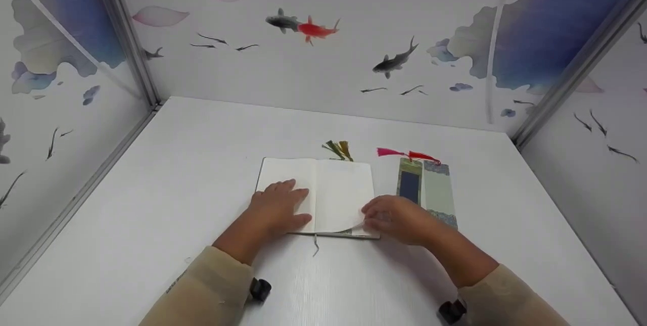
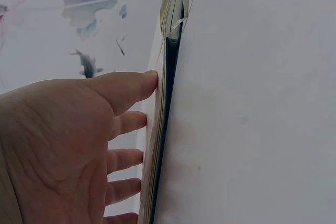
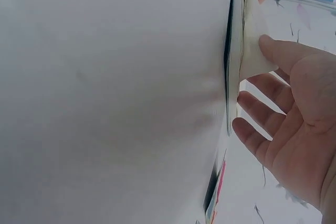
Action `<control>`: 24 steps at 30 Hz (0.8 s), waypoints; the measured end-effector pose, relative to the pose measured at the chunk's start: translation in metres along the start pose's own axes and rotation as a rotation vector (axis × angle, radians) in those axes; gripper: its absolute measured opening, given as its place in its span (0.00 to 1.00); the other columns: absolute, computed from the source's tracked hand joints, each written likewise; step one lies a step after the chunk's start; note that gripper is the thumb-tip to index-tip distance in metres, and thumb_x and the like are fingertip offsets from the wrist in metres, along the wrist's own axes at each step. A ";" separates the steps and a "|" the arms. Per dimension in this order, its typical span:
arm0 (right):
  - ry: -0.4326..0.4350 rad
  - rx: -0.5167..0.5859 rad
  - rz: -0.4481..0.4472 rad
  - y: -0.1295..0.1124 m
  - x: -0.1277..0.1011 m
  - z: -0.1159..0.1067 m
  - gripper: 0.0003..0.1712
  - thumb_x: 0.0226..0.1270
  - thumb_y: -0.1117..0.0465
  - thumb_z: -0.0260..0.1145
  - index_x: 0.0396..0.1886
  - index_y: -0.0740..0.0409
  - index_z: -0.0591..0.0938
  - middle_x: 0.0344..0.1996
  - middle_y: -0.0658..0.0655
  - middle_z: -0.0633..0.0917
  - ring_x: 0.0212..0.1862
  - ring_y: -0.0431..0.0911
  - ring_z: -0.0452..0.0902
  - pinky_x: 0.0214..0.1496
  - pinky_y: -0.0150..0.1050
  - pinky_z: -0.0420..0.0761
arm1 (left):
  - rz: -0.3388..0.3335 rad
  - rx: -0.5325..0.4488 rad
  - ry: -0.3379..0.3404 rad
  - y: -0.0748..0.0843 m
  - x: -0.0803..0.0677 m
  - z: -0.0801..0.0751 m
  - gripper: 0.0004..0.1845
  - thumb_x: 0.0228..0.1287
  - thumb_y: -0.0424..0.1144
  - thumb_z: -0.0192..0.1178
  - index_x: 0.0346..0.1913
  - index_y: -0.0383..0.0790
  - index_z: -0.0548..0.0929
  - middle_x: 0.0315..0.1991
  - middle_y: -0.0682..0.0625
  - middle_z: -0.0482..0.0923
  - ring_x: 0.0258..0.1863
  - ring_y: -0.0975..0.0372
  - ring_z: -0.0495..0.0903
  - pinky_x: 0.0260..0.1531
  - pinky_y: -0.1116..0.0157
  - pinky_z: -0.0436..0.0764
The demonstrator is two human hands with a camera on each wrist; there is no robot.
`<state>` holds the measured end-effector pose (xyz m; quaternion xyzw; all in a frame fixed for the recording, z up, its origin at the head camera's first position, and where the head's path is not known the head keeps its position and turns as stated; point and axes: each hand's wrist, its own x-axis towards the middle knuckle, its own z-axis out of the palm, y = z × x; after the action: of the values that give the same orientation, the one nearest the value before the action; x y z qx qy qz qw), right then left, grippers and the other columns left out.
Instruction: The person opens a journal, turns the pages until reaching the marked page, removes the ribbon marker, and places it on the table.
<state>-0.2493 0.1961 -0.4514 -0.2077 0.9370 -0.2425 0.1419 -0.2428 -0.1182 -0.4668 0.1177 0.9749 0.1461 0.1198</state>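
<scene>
On the white table point(image 1: 177, 174), an open notebook point(image 1: 333, 184) under both hands.
Left hand point(image 1: 278, 207) presses flat, fingers straight, on the left page; right hand point(image 1: 397, 217) pinches the right page's lifted lower corner, beside two bookmarks point(image 1: 427, 187).

Head cam: above and behind the open notebook point(image 1: 317, 197), facing fwd/down, mid-range, takes in whole table point(image 1: 177, 174) plus walls. L wrist cam: very near the notebook point(image 2: 167, 103), low at its near edge. R wrist cam: same, other side point(image 3: 229, 77). All three share the notebook's near edge.
</scene>
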 end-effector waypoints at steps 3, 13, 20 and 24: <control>0.046 0.009 0.008 -0.002 0.001 0.000 0.07 0.74 0.53 0.73 0.46 0.34 0.92 0.56 0.40 0.89 0.68 0.48 0.83 0.71 0.53 0.83 | 0.000 -0.011 0.004 0.001 -0.001 0.000 0.37 0.77 0.61 0.58 0.84 0.56 0.66 0.87 0.45 0.56 0.87 0.45 0.55 0.80 0.36 0.60; 0.255 0.017 -0.075 -0.022 0.012 0.000 0.08 0.75 0.56 0.73 0.47 0.36 0.91 0.50 0.41 0.88 0.61 0.44 0.84 0.69 0.51 0.85 | -0.003 -0.041 0.033 0.002 -0.001 0.003 0.38 0.77 0.64 0.56 0.83 0.55 0.67 0.87 0.43 0.56 0.86 0.43 0.54 0.80 0.35 0.59; 0.361 -0.001 -0.091 -0.041 0.022 0.002 0.06 0.74 0.55 0.74 0.48 0.40 0.92 0.49 0.41 0.87 0.61 0.44 0.82 0.67 0.48 0.86 | -0.012 -0.029 0.052 0.008 0.001 0.001 0.47 0.72 0.78 0.48 0.81 0.50 0.71 0.86 0.42 0.59 0.86 0.43 0.57 0.79 0.35 0.62; 0.420 0.009 -0.127 -0.049 0.026 0.004 0.06 0.74 0.56 0.74 0.47 0.42 0.92 0.49 0.42 0.87 0.60 0.45 0.81 0.65 0.47 0.86 | 0.018 -0.022 0.067 0.010 0.002 0.000 0.53 0.67 0.83 0.48 0.79 0.44 0.73 0.84 0.40 0.63 0.84 0.43 0.60 0.80 0.38 0.63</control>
<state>-0.2546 0.1433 -0.4339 -0.2106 0.9299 -0.2931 -0.0711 -0.2425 -0.1085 -0.4642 0.1201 0.9756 0.1619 0.0870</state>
